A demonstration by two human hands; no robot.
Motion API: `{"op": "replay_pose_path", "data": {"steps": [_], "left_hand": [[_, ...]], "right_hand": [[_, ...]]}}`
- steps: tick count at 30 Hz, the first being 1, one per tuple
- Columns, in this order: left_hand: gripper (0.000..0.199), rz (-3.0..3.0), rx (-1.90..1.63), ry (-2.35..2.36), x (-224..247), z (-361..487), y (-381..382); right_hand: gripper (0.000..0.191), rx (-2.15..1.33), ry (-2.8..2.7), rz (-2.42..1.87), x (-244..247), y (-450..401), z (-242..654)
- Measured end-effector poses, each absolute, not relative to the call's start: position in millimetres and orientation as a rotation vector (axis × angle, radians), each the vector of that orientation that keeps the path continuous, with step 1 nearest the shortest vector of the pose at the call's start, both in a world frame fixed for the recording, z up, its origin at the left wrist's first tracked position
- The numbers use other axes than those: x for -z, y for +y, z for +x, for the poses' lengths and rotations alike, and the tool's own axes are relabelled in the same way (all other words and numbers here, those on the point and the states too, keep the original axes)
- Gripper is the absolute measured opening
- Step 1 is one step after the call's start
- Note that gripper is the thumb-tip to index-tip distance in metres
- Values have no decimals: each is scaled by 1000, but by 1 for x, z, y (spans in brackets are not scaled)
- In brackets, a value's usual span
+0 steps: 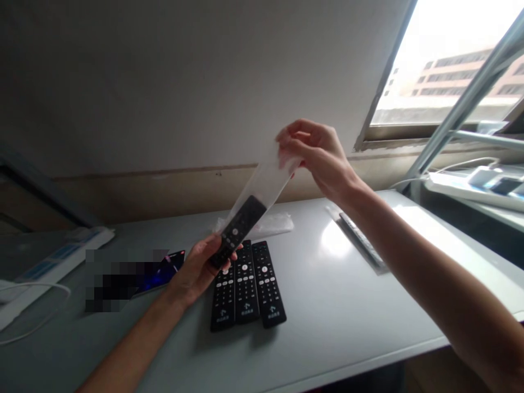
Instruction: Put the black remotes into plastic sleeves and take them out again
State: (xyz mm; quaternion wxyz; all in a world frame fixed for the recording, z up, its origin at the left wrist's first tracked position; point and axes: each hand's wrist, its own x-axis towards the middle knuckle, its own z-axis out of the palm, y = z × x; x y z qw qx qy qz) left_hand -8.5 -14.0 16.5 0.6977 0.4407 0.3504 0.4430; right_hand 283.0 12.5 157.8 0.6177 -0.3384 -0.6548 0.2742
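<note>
Grey tabletop (327, 305) | left fingers (213, 244) closed round remote (241, 221); right pinching sleeve (266, 177)

Window (454, 71) at right was blown out, sole evident light source | wall (184, 82) dim, grey | glare patch and soft shadows lay on surface (327, 305) | right fingers (286, 147) blurred | edges stretched | block of pixelation at left

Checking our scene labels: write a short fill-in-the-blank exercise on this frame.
The ____ hand grips the lower end of the held remote. The right hand holds the ____ end of the clear sleeve. Below, ____ black remotes lie side by side on the desk. The window shows in the picture's upper ____ corner.
Missing words: left; upper; three; right.
</note>
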Motion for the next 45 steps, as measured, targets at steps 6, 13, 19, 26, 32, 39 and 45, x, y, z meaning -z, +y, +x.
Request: {"op": "replay_pose_path", "data": {"steps": [6,13,19,26,32,39,45], "left_hand": [[43,886,-1128,835,-20,-7,-14],[16,735,-1248,813,-20,-5,-13],[20,806,-1186,788,-16,0,-15],[23,773,-1207,764,-8,0,-11],[17,715,-1243,779,-1,-3,-8],[11,755,-1244,705,-1,-5,-6],[30,1255,-1014,625,-5,-6,-18]], "right_hand": [[21,-561,-931,-810,-109,36,360],[48,-952,-716,-1030,20,19,319],[61,-993,-1002,-1068,41,8,287],[63,-938,-1052,-1060,39,4,289],[46,-602,-1255,-1187,40,3,287],[24,-50,-1681,-1169,24,-18,276],[31,-441,-1686,-1155,12,-41,246]]}}
